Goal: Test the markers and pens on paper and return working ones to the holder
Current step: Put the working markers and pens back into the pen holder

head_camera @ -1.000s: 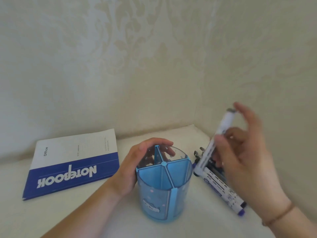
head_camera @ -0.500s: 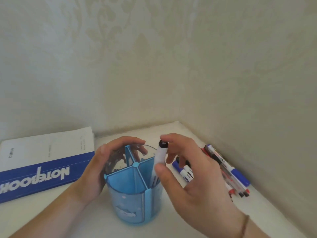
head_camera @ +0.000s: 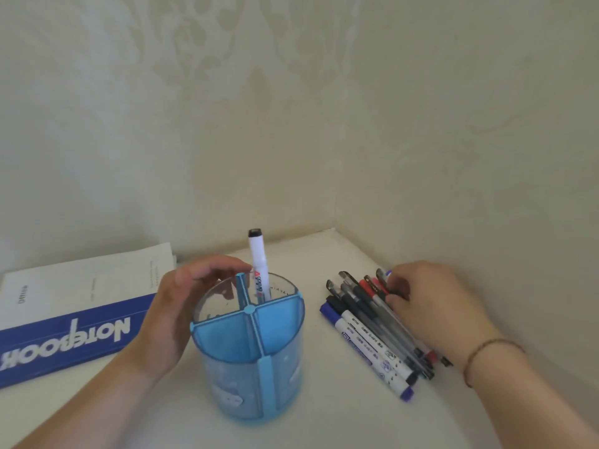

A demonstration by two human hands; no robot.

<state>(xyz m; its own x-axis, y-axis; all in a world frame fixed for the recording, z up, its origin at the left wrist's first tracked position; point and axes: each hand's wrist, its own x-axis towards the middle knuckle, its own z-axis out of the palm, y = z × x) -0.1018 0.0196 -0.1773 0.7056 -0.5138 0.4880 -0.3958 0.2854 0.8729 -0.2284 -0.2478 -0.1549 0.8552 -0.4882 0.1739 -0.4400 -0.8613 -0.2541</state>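
Head view: marker (head_camera: 258, 265) in holder (head_camera: 249, 367)

One holder (head_camera: 249, 361), one notebook (head_camera: 64, 322) (closed)

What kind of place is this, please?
Probably a desk in the corner of a home or study room: a notebook lies flat, a blue pen holder stands on the white surface, loose pens lie beside it, and patterned wallpaper covers both walls.

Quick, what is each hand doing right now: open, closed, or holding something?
Left hand: curled round the blue holder, holding it.
Right hand: fingers on the pile of pens; whether it has a grip on one cannot be told.
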